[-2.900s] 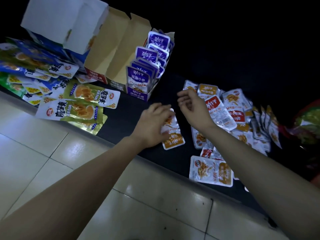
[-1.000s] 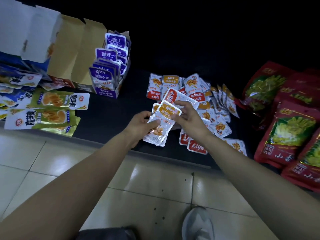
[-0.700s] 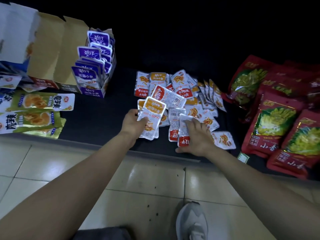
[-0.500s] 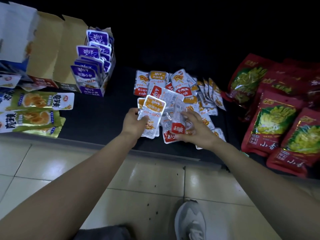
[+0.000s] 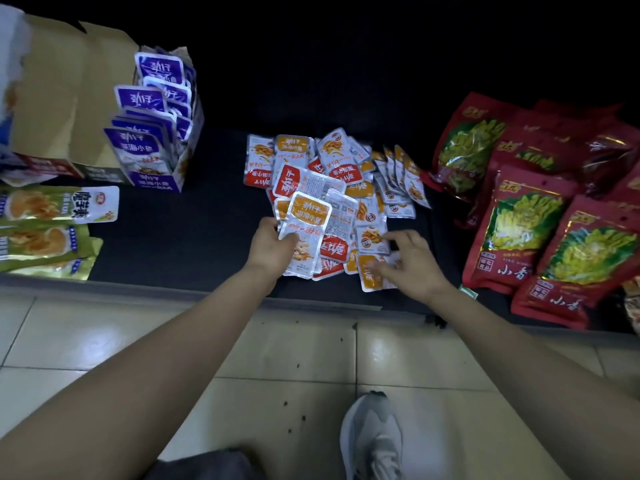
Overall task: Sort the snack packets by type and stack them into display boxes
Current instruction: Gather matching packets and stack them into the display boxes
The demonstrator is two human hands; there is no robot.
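My left hand (image 5: 272, 245) grips a small stack of orange snack packets (image 5: 306, 225), held just above the dark shelf. A loose pile of orange and red small packets (image 5: 332, 168) lies in the middle of the shelf. My right hand (image 5: 408, 259) rests low on the pile's near edge, fingers spread over an orange packet (image 5: 370, 277) lying flat; whether it grips the packet cannot be told. At the left stands an open cardboard display box (image 5: 86, 98) with purple packets (image 5: 145, 147) standing upright in its right half.
Large red bags with green pictures (image 5: 526, 216) lie at the right of the shelf. Green and white long packets (image 5: 52, 206) lie at the left. The shelf's front edge (image 5: 207, 296) meets a tiled floor, where my grey shoe (image 5: 372, 434) stands.
My right hand has let go of the red packet it lifted and has moved right and down onto an orange packet at the pile's near edge. The left hand keeps its stack.
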